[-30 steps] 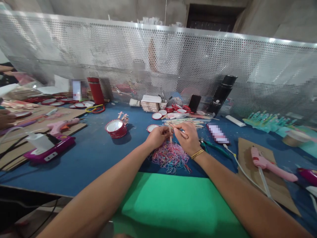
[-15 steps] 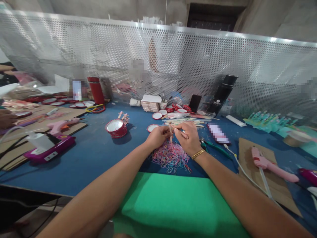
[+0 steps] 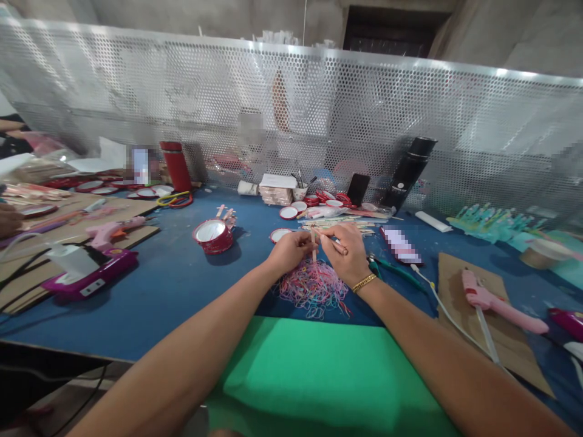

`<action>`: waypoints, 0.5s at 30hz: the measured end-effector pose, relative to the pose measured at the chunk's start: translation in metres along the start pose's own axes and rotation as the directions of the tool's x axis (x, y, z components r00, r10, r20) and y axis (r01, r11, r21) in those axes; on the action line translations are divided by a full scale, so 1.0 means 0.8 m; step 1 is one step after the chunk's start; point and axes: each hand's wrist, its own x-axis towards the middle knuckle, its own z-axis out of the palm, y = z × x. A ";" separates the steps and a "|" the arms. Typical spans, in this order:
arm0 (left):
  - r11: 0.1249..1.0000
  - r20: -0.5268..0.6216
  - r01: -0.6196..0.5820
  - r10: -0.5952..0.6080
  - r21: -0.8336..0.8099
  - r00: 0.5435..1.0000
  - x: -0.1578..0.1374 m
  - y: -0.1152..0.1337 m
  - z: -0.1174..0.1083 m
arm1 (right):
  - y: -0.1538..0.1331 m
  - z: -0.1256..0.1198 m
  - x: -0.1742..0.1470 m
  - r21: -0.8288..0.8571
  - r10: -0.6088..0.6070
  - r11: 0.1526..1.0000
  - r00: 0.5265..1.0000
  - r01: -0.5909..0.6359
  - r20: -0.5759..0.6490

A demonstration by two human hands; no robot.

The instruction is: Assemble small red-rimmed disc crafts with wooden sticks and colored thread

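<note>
My left hand (image 3: pixel 289 250) and my right hand (image 3: pixel 347 252) meet over a pile of thin pink and blue rubber bands (image 3: pixel 313 286) on the blue table (image 3: pixel 173 273). Together they pinch small wooden sticks (image 3: pixel 314 244), one held upright by the left fingers, another lying across in the right fingers. A gold bracelet (image 3: pixel 363 282) sits on my right wrist. A green cloth (image 3: pixel 319 376) lies under my forearms.
A red-rimmed tin (image 3: pixel 213 235) stands left of my hands; more sticks and red lids (image 3: pixel 328 209) lie behind. A pink glue gun (image 3: pixel 496 300) rests on cardboard at right, another glue gun (image 3: pixel 112 229) at left. A perforated metal screen (image 3: pixel 319 121) walls the back. A person's hand (image 3: pixel 8 218) shows at far left.
</note>
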 end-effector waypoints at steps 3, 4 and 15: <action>1.000 0.001 -0.012 0.012 0.004 1.000 0.000 -0.001 0.000 | 0.001 0.001 0.000 0.005 -0.012 1.000 1.000 0.012 0.003; 1.000 0.001 -0.016 0.016 0.005 1.000 0.000 -0.002 0.000 | 0.001 0.001 0.000 0.001 -0.012 1.000 1.000 0.012 0.011; 1.000 -0.007 -0.025 0.025 -0.004 1.000 0.003 -0.012 0.001 | 0.001 0.000 0.000 -0.008 0.004 1.000 1.000 -0.004 0.012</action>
